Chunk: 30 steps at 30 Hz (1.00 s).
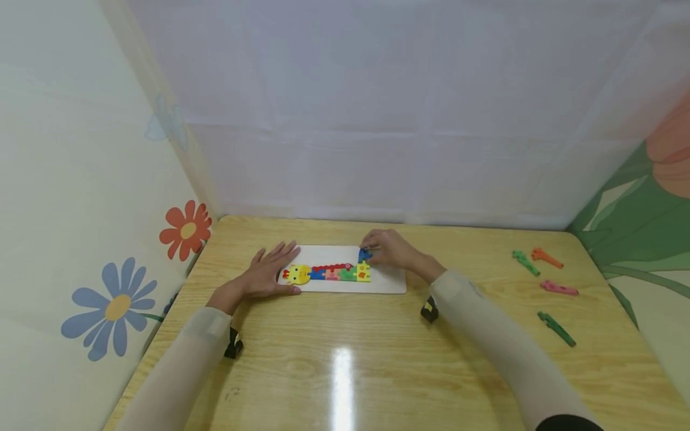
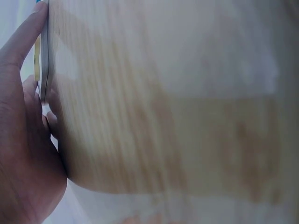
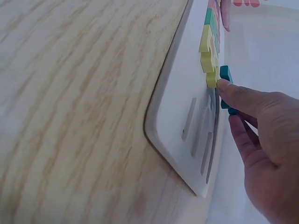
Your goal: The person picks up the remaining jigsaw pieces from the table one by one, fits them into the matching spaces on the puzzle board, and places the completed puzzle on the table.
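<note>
A white puzzle board (image 1: 329, 287) lies on the table, with a giraffe puzzle part-filled in it: a yellow head (image 1: 297, 275) at the left, then coloured neck pieces and a yellow piece (image 1: 363, 272). My left hand (image 1: 266, 273) rests spread over the board's left end, thumb along its near edge. At the top right of the puzzle my right hand (image 1: 393, 250) pinches a blue puzzle piece (image 1: 363, 255) between thumb and fingers. In the right wrist view that blue piece (image 3: 225, 73) is beside the yellow pieces, above the board. Slots show in the board's bare end.
On the table's right side lie several slim puzzle pieces: a light green piece (image 1: 526, 263), an orange piece (image 1: 547, 258), a pink piece (image 1: 559, 288) and a dark green piece (image 1: 557, 328). A pale curtain (image 1: 377, 120) stands behind the table (image 1: 302, 359).
</note>
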{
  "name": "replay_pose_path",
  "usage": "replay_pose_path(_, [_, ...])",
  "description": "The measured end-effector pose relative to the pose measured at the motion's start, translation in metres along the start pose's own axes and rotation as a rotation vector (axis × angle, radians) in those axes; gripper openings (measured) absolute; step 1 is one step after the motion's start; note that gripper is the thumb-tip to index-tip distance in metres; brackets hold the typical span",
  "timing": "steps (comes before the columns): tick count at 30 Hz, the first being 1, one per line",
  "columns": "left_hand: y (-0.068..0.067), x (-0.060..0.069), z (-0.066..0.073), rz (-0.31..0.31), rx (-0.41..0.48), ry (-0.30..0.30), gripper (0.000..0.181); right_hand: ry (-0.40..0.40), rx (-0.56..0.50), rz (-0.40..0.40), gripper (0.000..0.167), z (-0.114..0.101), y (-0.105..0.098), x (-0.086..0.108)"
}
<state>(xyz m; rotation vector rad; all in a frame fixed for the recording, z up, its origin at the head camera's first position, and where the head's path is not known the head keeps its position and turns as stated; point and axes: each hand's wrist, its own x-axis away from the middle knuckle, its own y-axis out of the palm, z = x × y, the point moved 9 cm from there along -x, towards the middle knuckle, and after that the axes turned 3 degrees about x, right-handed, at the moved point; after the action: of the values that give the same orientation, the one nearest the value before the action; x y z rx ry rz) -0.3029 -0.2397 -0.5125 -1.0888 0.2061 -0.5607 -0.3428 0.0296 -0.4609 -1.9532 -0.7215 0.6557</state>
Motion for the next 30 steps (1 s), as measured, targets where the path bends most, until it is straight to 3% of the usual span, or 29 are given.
replay_pose_path(13, [-0.001, 0.0001, 0.0021, 0.001, 0.001, 0.001, 0.112, 0.052, -0.036, -0.075, 0.041, 0.0061, 0.0031, -0.0002])
replay_pose_path(30, [-0.0001, 0.0005, 0.0011, 0.006, -0.007, 0.006, 0.112, 0.061, -0.054, -0.096, 0.04, 0.0085, 0.0056, -0.0003])
